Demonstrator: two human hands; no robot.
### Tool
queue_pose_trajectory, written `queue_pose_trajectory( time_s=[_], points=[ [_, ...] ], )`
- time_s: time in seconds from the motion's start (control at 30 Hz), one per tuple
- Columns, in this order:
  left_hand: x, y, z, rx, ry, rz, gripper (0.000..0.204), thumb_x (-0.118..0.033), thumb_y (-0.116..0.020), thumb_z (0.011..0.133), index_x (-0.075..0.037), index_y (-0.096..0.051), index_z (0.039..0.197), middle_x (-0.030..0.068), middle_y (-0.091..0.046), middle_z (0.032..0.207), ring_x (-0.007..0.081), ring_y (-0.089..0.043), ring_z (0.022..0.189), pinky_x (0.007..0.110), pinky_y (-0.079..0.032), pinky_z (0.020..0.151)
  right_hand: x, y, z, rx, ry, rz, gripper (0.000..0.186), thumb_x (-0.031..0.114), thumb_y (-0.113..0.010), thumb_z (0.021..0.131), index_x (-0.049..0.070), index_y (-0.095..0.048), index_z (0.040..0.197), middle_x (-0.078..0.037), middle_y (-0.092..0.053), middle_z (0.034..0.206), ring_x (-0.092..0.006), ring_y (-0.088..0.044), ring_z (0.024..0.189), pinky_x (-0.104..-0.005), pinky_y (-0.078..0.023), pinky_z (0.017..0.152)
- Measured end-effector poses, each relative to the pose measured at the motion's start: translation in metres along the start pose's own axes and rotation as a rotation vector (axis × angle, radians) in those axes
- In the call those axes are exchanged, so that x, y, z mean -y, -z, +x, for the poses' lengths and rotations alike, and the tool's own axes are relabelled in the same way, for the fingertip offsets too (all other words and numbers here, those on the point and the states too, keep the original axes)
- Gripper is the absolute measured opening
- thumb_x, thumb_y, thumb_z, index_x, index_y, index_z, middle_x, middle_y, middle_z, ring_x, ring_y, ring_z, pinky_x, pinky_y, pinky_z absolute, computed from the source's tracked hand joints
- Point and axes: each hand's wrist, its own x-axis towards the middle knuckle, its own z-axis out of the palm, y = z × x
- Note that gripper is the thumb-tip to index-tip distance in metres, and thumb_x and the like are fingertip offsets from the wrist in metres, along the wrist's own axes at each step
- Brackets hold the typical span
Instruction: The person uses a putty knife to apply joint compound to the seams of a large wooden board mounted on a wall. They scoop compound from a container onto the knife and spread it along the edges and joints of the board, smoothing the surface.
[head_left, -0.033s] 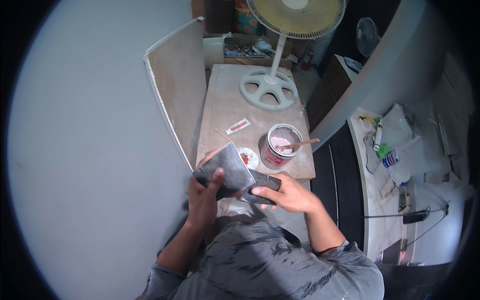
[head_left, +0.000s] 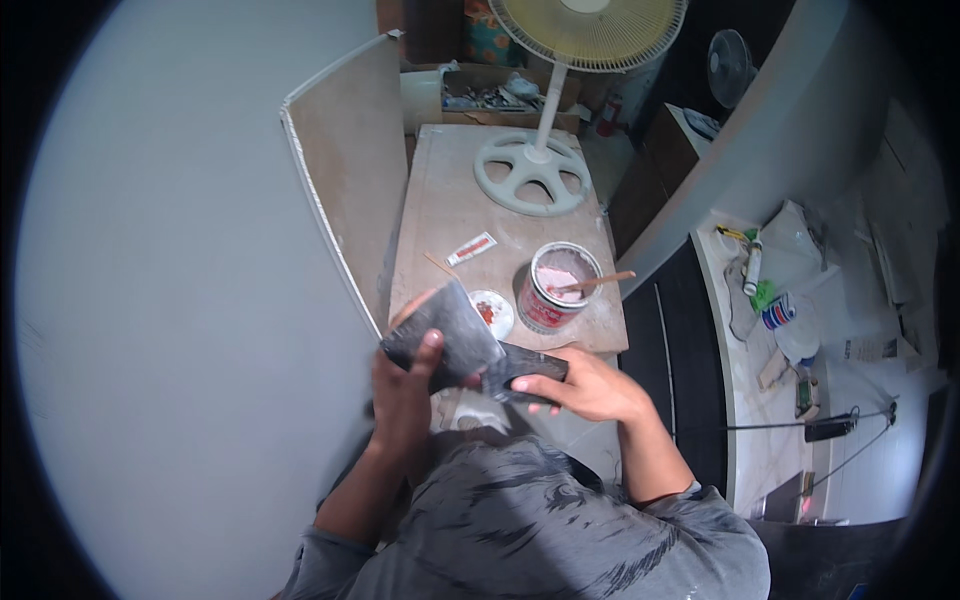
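Observation:
My left hand (head_left: 408, 385) grips a square, scuffed dark metal plate (head_left: 450, 330), its thumb across the face. Against the plate's lower right, my right hand (head_left: 590, 388) is wrapped round a second dark, scuffed tool (head_left: 530, 365), perhaps a scraper. Just beyond them on the wooden board (head_left: 420, 210) stand a tin (head_left: 545, 312) of pale pink paste with a wooden stick (head_left: 610, 280) across it, a white lid (head_left: 497, 315) with red material, a small tube (head_left: 472, 248) and a thin stick (head_left: 438, 263).
A white pedestal fan (head_left: 540, 156) occupies the board's far end. A pale panel (head_left: 350, 180) stands upright at left beside the wall. At right, a counter (head_left: 740, 400) holds assorted tubes, cans and tools, with a cable across it. A cluttered box (head_left: 480, 115) lies behind.
My right hand has shifted slightly right with its dark tool. My left hand and plate appear a little higher and further left, as the whole view has moved slightly.

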Motion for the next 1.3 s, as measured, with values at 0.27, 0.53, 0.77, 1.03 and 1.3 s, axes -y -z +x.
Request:
queue_pose_trajectory(
  time_s=[0.27, 0.53, 0.77, 1.03, 1.3],
  points=[
    [0.061, -0.036, 0.021, -0.120, -0.403, 0.235, 0.057, -0.039, -0.041, 0.109, 0.008, -0.048, 0.141, 0.0152, -0.064, 0.121, 0.0215, -0.066, 0.100, 0.034, -0.055, 0.083, -0.024, -0.007, -0.008, -0.625, 0.602, -0.464, 0.054, 0.001, -0.070, 0.080, 0.011, -0.065, 0.133, -0.011, -0.065, 0.116, -0.0290, -0.065, 0.106, -0.0390, -0.053, 0.090],
    [0.091, -0.118, 0.062, -0.227, -0.736, 0.804, 0.049, -0.029, -0.039, 0.108, 0.009, -0.055, 0.135, 0.0247, -0.068, 0.122, 0.0306, -0.069, 0.110, 0.038, -0.051, 0.095, -0.064, 0.067, 0.031, -0.635, 0.904, -0.570, 0.068, -0.003, -0.064, 0.076, 0.001, -0.051, 0.142, -0.016, -0.061, 0.124, -0.0361, -0.064, 0.102, -0.0437, -0.055, 0.088],
    [0.102, -0.178, 0.056, -0.177, -0.339, 0.910, 0.044, -0.023, -0.047, 0.108, 0.011, -0.055, 0.135, 0.0180, -0.072, 0.099, 0.0204, -0.069, 0.086, 0.033, -0.057, 0.079, -0.080, 0.162, 0.088, -0.736, 1.094, -0.434, 0.066, -0.008, -0.066, 0.073, 0.007, -0.058, 0.137, -0.013, -0.067, 0.115, -0.0337, -0.067, 0.097, -0.0407, -0.056, 0.079],
    [0.120, -0.132, 0.056, -0.434, 0.115, -0.473, 0.043, -0.048, -0.054, 0.104, -0.006, -0.061, 0.095, 0.0024, -0.061, 0.070, 0.0094, -0.052, 0.048, 0.022, -0.041, 0.038, -0.092, 0.163, 0.070, -0.475, 1.119, -0.250, 0.027, 0.020, -0.056, 0.099, 0.005, -0.071, 0.116, -0.012, -0.070, 0.118, -0.0241, -0.069, 0.103, -0.0358, -0.055, 0.082],
    [0.132, -0.097, 0.055, -0.047, 0.389, -1.083, 0.014, -0.019, -0.051, 0.106, -0.011, -0.047, 0.096, -0.0021, -0.049, 0.063, 0.0067, -0.043, 0.048, 0.024, -0.032, 0.039, -0.051, 0.109, 0.065, -0.182, 1.105, -0.472, 0.049, 0.000, -0.063, 0.080, 0.010, -0.068, 0.128, -0.010, -0.067, 0.125, -0.0253, -0.068, 0.099, -0.0346, -0.058, 0.078]
  ],
)
